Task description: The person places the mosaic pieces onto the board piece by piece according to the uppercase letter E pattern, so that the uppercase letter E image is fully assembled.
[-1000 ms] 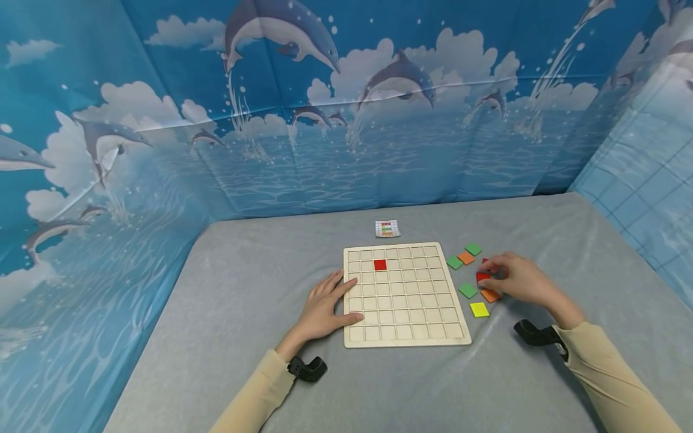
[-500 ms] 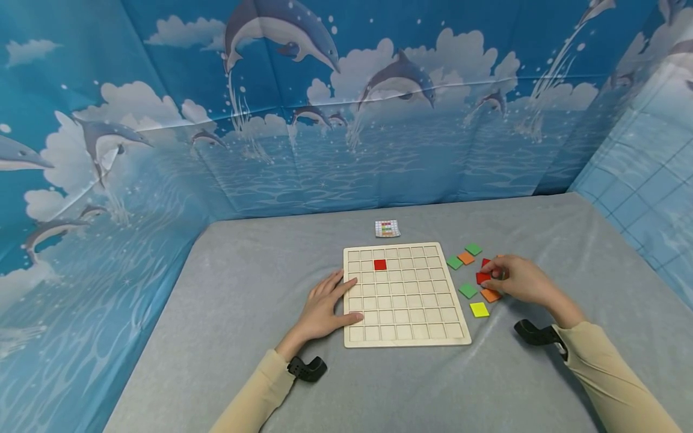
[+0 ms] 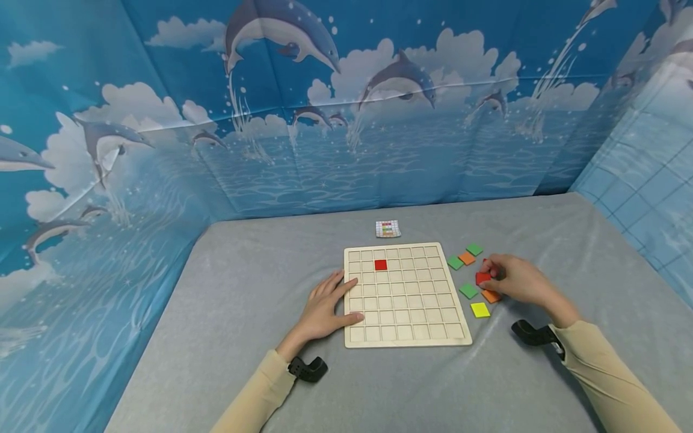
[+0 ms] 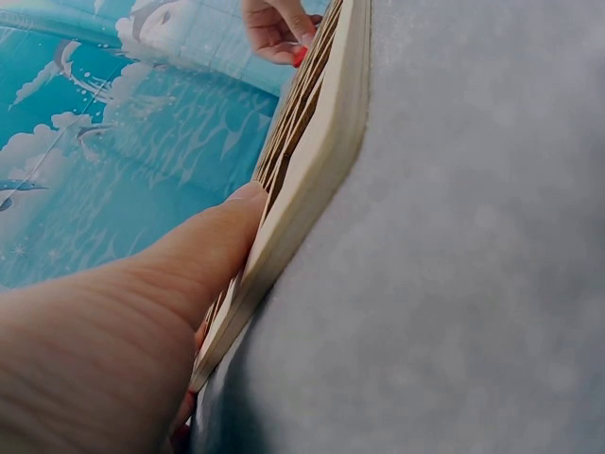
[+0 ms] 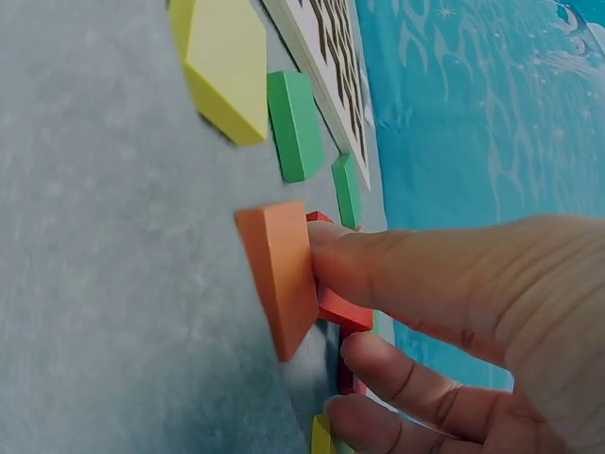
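Note:
My left hand lies with spread fingers on the left edge of a wooden grid board. In the left wrist view its thumb rests on the board's rim. One red square tile sits in a top-row cell of the board. Right of the board, my right hand pinches another red tile between thumb and fingers. In the right wrist view the thumb covers part of this red tile. Close by lies an orange tile.
Several loose tiles surround the right hand, among them a yellow tile, a green tile and an orange tile. A small card with a coloured grid pattern lies behind the board. Grey cloth covers the table.
The right hand's fingers have drawn in around the red tile, which has shifted very slightly. My left hand and the board stay where they were.

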Demonstrator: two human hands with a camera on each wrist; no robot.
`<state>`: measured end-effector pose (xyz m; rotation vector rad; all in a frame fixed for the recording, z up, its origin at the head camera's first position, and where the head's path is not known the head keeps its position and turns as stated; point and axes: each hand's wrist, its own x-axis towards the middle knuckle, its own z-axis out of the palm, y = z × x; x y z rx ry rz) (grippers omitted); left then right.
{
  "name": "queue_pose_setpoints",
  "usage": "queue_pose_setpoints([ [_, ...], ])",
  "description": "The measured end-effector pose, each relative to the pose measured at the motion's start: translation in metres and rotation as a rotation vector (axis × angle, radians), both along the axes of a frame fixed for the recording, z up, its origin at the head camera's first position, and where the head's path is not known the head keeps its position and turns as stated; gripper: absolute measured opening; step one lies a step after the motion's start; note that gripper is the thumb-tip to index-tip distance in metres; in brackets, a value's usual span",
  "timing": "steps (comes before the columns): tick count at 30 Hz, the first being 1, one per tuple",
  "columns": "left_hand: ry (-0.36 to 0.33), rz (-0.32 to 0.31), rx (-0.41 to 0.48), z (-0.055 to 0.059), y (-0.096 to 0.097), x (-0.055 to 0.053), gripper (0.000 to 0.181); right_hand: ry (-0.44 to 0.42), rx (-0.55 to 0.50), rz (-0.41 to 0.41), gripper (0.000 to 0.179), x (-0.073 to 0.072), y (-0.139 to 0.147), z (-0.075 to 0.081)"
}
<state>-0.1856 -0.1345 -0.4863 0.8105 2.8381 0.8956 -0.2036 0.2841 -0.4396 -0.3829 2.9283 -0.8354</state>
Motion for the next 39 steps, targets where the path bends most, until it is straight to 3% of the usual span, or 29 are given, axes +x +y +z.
queue_pose_setpoints([
  [9,-0.006,0.001,0.001,0.001,0.0,0.001,0.076,-0.028,-0.01,-0.023,0.019,0.003,-0.004,0.003],
  [19,-0.005,0.005,-0.005,0.002,0.0,0.001,0.076,0.022,-0.068,-0.014,0.016,0.004,-0.007,0.001],
  [29,-0.002,0.01,0.001,0.003,0.0,0.002,0.076,0.061,-0.1,-0.063,0.019,0.0,-0.022,0.003],
  [39,-0.004,0.002,0.009,0.003,0.0,0.003,0.075,0.094,-0.193,0.007,0.017,-0.005,-0.046,0.003],
])
